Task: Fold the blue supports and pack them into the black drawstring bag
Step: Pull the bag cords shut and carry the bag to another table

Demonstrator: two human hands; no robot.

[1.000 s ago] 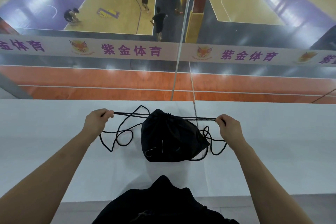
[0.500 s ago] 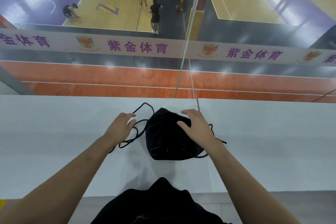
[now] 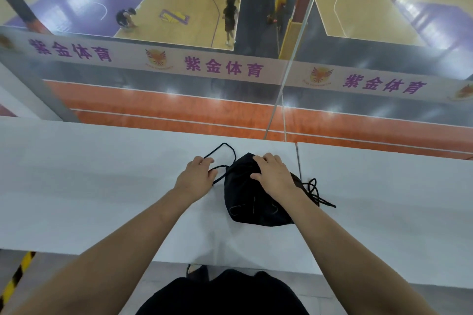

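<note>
At frame centre, on white desk [image 3: 102, 186]: black drawstring bag [image 3: 256, 202] lying bulged, mouth cinched, blue supports not visible, presumably inside. Right hand [image 3: 273, 176] pressing flat on bag top, grip open, likely steadying it. Left hand [image 3: 197, 176] resting just left, fingers loosely curling over drawstring cord [image 3: 220, 148], likely gathering slack.

The purple characters 紫金体育 are printed three times along the white banner [image 3: 256, 69] above the orange track. Between the repeats, an orange winged emblem [image 3: 156, 57] is shown; the small lettering under it cannot be read.
</note>
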